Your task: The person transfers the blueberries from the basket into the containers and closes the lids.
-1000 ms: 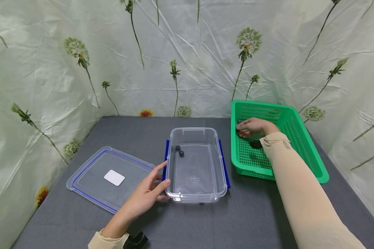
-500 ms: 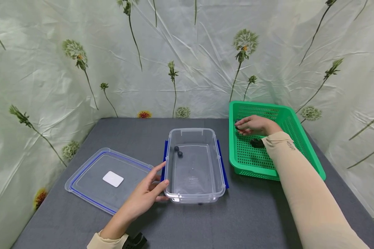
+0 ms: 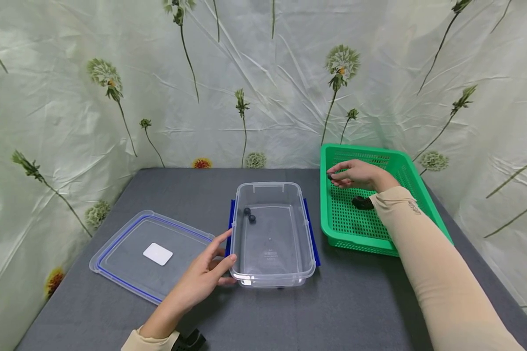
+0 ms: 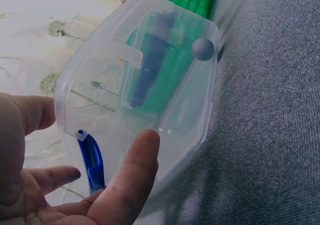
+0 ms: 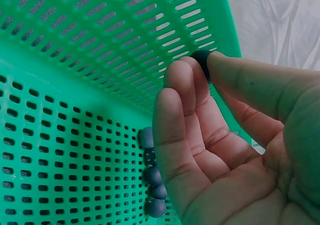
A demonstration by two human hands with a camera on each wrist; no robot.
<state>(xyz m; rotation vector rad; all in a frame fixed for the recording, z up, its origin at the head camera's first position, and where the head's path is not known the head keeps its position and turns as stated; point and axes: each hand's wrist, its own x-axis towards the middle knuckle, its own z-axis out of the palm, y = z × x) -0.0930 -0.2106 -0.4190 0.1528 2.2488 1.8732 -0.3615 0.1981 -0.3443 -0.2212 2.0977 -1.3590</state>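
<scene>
My right hand (image 5: 235, 150) pinches one dark berry (image 5: 201, 59) between thumb and fingertips at 12 o'clock; more berries (image 5: 152, 177) lie in the green basket (image 5: 75, 85) at 7 o'clock.

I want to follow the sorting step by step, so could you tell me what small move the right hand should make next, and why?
Probably carry the right hand left, over the clear container. Its thumb and forefinger already pinch a dark berry, lifted above the floor of the green basket. Two berries already lie in the container, and the left hand steadies its near corner.
</scene>
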